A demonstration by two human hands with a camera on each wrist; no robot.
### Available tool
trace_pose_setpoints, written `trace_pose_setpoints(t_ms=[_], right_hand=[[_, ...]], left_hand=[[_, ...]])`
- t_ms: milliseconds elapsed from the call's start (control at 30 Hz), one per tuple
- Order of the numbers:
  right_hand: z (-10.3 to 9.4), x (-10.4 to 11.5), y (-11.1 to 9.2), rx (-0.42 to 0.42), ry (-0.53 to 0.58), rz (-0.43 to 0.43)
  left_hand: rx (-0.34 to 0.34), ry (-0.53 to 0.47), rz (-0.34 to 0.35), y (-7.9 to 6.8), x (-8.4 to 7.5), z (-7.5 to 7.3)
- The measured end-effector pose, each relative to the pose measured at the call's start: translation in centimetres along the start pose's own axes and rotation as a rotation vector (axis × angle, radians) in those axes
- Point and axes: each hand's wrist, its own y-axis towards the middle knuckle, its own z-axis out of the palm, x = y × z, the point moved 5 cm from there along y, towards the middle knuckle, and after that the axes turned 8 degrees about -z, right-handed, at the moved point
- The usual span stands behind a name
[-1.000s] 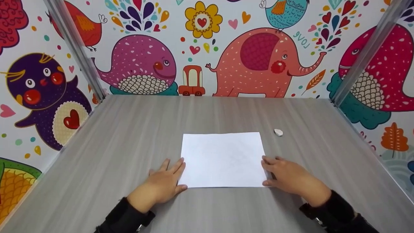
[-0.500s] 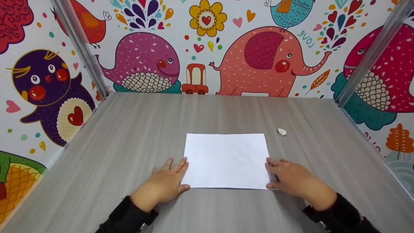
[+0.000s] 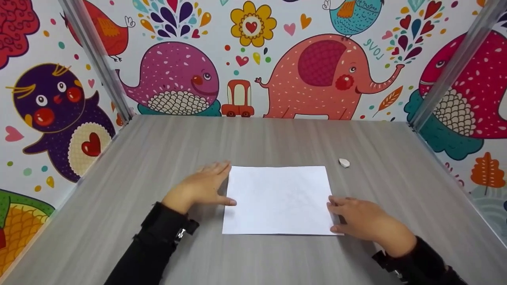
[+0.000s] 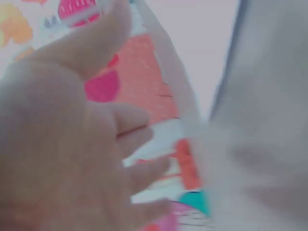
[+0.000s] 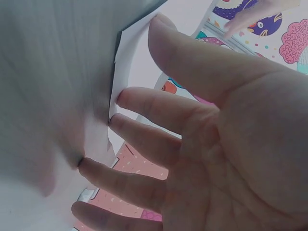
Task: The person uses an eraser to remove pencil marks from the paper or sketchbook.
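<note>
Head view: white paper [image 3: 277, 202] lies on desk [image 3: 178, 138]. Left hand [image 3: 200, 188] spread at paper's left edge; can't tell if touching. Right hand [image 3: 364, 217] spread too, touching paper's right edge, maybe so paper stays put. White bit [image 3: 344, 162] near paper's far right corner.

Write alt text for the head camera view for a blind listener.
A person's left hand and right hand are at opposite side edges of a white sheet of paper on a gray tabletop. A small white object lies off the sheet's far right corner, and cartoon animals decorate the surrounding walls.
</note>
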Motion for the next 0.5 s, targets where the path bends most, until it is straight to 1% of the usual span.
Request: trace_pose_setpoints(t_ms=[100, 167, 233, 333, 500], right_hand=[[0.0, 0.1, 0.1, -0.003, 0.006, -0.013], [0.0, 0.1, 0.1, 0.001, 0.024, -0.018], [-0.1, -0.1, 0.0, 0.013, 0.039, -0.020], [-0.3, -0.4, -0.2, 0.038, 0.061, -0.017], [-0.8, -0.9, -0.9, 0.076, 0.079, -0.011]], left_hand=[[0.011, -0.025, 0.002, 1.6, 1.9, 1.2], [0.028, -0.044, 0.000, 2.1, 2.6, 1.8], [0.046, -0.057, -0.003, 2.3, 3.0, 2.3], [0.058, -0.080, -0.001, 2.3, 2.7, 2.5], [0.059, -0.078, 0.026, 2.4, 1.4, 2.6]])
